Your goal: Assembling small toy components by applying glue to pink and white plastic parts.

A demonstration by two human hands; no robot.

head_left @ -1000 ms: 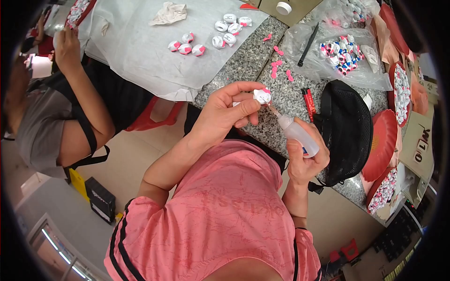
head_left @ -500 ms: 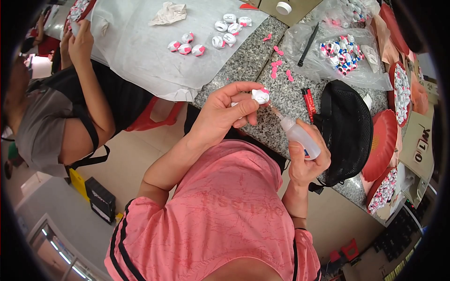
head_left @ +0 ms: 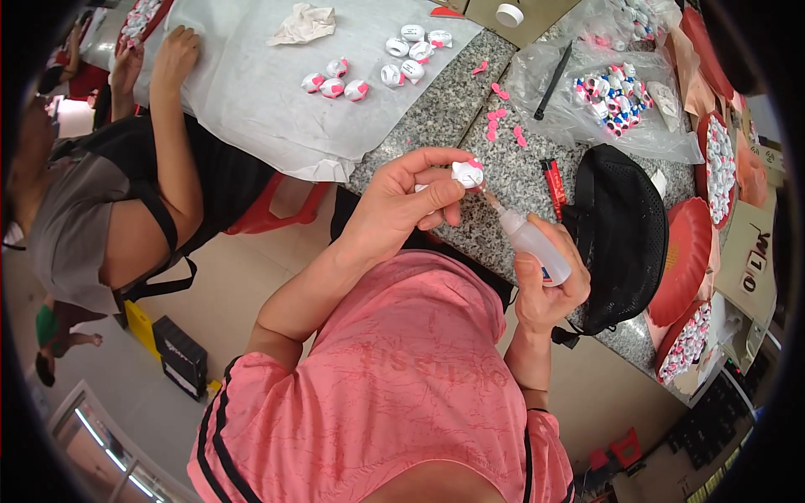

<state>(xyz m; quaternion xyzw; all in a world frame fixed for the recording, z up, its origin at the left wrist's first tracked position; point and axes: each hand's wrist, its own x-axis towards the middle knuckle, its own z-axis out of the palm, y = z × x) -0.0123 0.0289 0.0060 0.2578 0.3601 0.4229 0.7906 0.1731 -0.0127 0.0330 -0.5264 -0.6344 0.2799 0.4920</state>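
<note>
Between the thumb and fingers of my left hand is a small white toy head with a pink piece on its top. My right hand wraps round a translucent squeeze bottle, tilted so that its thin nozzle points up at the toy head. The nozzle tip is at the underside of the head or just beside it; I cannot tell whether they touch. Several loose pink bow-shaped pieces lie on the granite tabletop beyond my hands.
White and pink toy heads sit on a white sheet. To the right are a black mesh bag, a red lighter-like object, a plastic bag of small figures and red trays. A co-worker sits at the left.
My hands, the toy head and the bottle have hardly moved. At the left, the co-worker's hands have moved apart, one now resting on the white sheet. Another person shows farther back at the left.
</note>
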